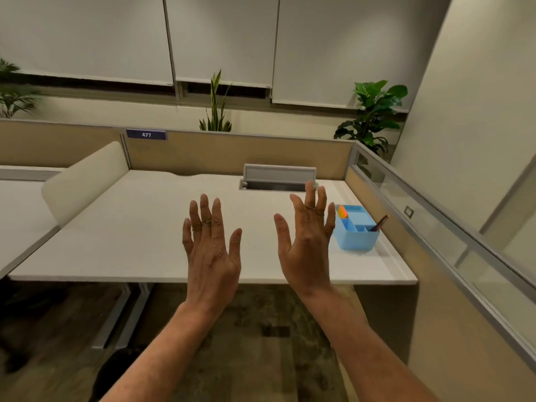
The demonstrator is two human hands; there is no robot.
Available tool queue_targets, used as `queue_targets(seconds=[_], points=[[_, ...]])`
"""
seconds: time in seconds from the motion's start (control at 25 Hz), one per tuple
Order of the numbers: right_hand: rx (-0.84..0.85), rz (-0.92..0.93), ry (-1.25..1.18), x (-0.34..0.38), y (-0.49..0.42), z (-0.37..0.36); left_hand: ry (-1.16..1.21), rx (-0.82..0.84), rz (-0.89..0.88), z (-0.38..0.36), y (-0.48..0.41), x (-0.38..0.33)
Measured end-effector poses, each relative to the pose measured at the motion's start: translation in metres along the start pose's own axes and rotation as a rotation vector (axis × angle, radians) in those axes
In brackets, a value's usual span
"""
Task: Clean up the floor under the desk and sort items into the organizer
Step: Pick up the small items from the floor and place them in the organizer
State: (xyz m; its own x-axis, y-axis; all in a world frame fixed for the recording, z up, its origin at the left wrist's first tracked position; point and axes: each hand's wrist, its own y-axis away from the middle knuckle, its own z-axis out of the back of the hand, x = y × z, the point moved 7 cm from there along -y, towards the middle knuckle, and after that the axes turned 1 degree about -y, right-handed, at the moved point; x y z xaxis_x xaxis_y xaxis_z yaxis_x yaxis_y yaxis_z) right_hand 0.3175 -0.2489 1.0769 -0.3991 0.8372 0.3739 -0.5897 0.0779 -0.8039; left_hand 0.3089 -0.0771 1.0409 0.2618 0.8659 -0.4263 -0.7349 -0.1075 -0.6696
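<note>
A blue plastic organizer point(357, 236) with several compartments stands on the white desk point(139, 233) near its right side. An orange and yellow item point(342, 211) lies in its far left compartment, and a dark pen point(380, 222) leans out of its right compartment. My left hand point(210, 248) and my right hand point(307, 242) are held up over the desk's front edge, backs toward me, fingers straight and spread, holding nothing. My right hand hides the organizer's left edge. The carpeted floor point(261, 343) under the desk looks dark and blurred.
An open cable hatch point(277, 179) sits at the desk's back. Beige partition panels point(232, 152) enclose the back and right, with a glass strip on the right. A cream side screen point(84, 181) stands at the left. Grey desk legs point(121, 317) run beneath. Plants stand behind the partition.
</note>
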Motion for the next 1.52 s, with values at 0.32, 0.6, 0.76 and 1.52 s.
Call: queue_targets(seconds=[0.32,0.6,0.76,1.52], points=[[0.095,-0.092,-0.007,0.02,0.118,0.072,-0.056,0.067,0.016,0.067,0.125,-0.028],[0.206,-0.171,0.035,0.03,0.228,0.104,-0.018,0.154,0.086,0.083,0.217,-0.022],[0.27,-0.234,0.067,0.036,0.276,0.089,0.014,0.19,0.126,0.078,0.256,0.013],[0.685,-0.353,0.204,-0.12,0.639,-0.114,-0.105,0.444,0.253,-0.167,0.538,0.229]])
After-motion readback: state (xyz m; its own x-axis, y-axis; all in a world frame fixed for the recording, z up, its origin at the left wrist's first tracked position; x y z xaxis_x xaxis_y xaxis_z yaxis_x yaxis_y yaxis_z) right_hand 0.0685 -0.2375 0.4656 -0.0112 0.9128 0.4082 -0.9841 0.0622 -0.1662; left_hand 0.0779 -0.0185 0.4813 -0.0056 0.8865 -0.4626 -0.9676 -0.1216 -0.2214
